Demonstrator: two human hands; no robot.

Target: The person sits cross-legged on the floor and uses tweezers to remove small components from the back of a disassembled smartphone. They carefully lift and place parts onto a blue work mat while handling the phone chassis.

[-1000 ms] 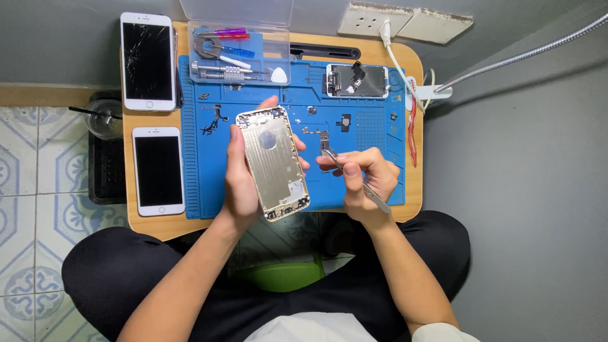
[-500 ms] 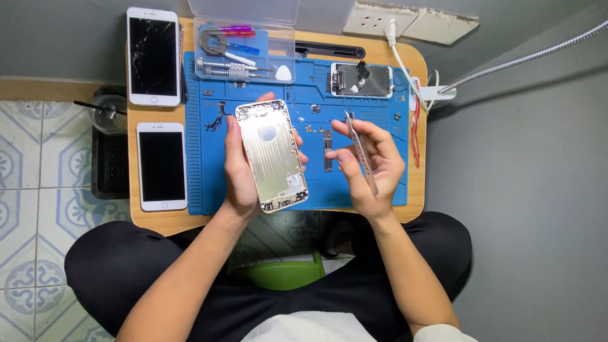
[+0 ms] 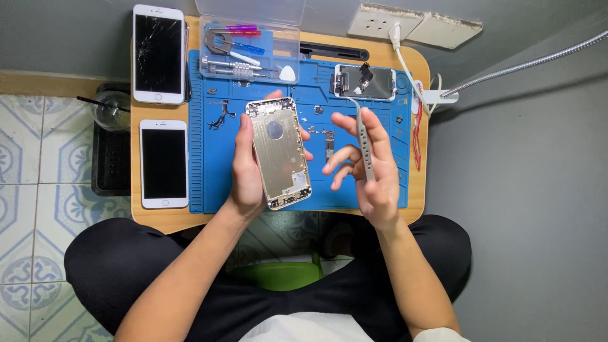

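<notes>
Gripping a gold-coloured phone rear housing (image 3: pixel 279 152) along its left edge, the left hand (image 3: pixel 246 166) holds the shell up over the blue repair mat (image 3: pixel 201 126), its fingers curled round behind so that only their tips show at the right edge. What has changed in the last second is on the other side: the right hand (image 3: pixel 366 166) has lifted off the mat and swung the metal tweezers (image 3: pixel 362 140) from pointing down and near to pointing up and far, with the fingers now spread loosely and the tool pinched only against the palm side of the hand. That reads as a regrip rather than a pick, since no part can be made out at the tweezer tips. The housing has also risen and shifted slightly right. Its long axis runs near to far, tilted a little so the far end leans left; the inner face, with its round cutout, is turned up to the camera. A loose small logic board (image 3: pixel 329 144) lies on the mat between the hands, and a stripped phone assembly (image 3: pixel 365 82) sits at the far right.
</notes>
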